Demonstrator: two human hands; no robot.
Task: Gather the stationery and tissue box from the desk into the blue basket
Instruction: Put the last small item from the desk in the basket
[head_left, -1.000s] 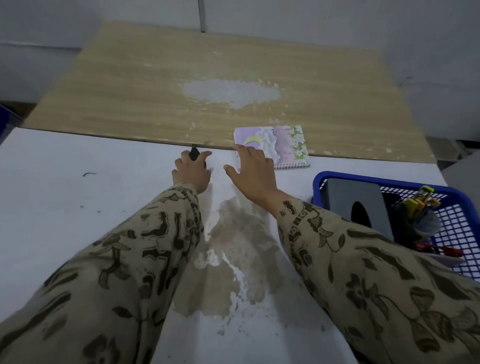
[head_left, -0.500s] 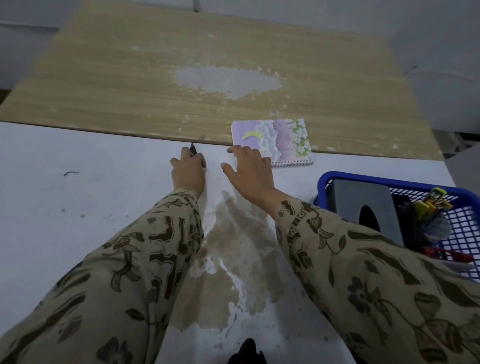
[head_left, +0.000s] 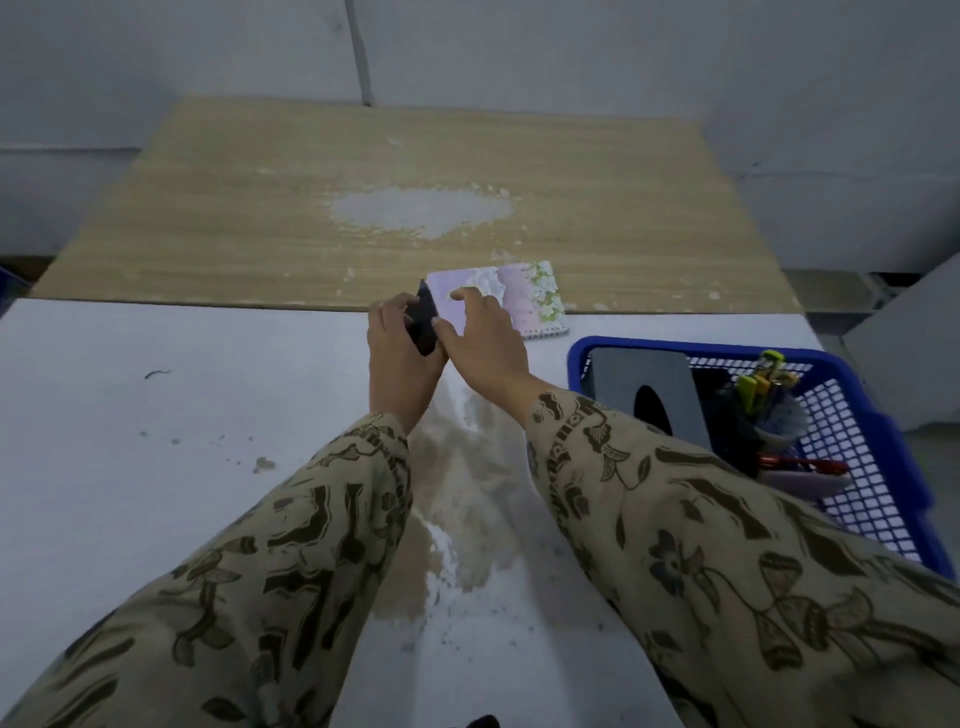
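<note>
Gripping dark item (head_left: 423, 325) w/ L hand (head_left: 400, 358), left of notebook (head_left: 524, 301), tip pointing away; touching it w/ R hand (head_left: 485, 348) thumb, R grip unclear; basket (head_left: 675, 345) to notebook's right.

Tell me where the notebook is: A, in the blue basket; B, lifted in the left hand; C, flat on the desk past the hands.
C: the notebook lies flat on the desk, outside the basket, while the left hand grips only a dark object.

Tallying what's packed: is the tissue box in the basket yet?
In. The grey tissue box sits inside the blue basket, within its rim.
</note>
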